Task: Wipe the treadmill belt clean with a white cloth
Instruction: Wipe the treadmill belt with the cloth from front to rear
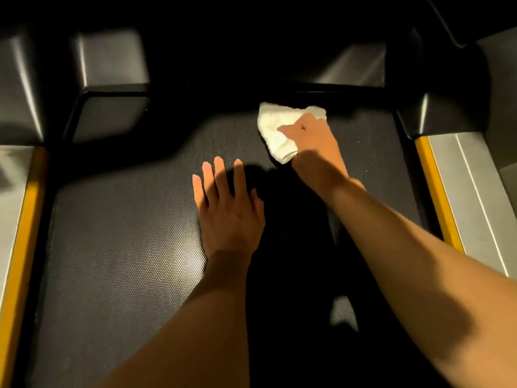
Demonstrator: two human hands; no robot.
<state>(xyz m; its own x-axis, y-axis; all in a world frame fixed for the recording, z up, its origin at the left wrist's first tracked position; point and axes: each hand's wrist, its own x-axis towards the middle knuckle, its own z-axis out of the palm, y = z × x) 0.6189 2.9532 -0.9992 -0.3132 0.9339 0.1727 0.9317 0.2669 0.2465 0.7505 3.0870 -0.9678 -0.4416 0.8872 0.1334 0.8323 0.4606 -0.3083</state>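
A gym or home exercise room, seen looking down onto a running machine in dim light. Evidence: a wide black treadmill belt with a fine dotted texture (pixel 120 247); brushed grey metal foot rails (pixel 472 191) flanking it, each edged by a yellow strip (pixel 436 191); black moulded plastic motor housings (pixel 109 88) at the belt's far end.
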